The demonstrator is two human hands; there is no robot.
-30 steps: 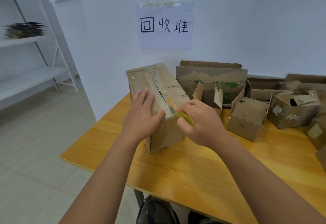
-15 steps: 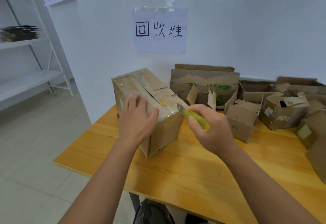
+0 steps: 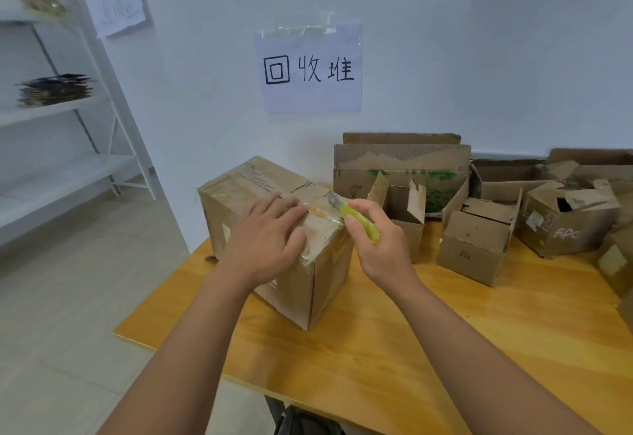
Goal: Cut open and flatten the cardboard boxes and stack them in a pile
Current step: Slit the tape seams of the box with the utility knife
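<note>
On the near left part of the wooden desk [image 3: 376, 349] stands a taped cardboard box [image 3: 301, 273], one corner turned toward the camera. The left hand [image 3: 265, 236] lies flat on the box's top near the front edge, fingers straight and spread a little, thumb out to the right. Just beside it, the right hand [image 3: 378, 242] is curled around a yellow-green utility knife [image 3: 356, 217]; the knife's blade end meets the taped seam along the top of the box at its right side. Past the hands, a small open box [image 3: 400, 215] with raised flaps stands on the desk, and to its right another open box [image 3: 474, 239]. Farther right sit several more boxes, one marked with white handwriting [image 3: 561, 225]. Flattened cardboard [image 3: 400, 167] leans against the wall behind them. A paper sign [image 3: 310, 68] with handwritten characters is taped to the wall above. A white shelf unit [image 3: 61, 109] stands at far left.
</note>
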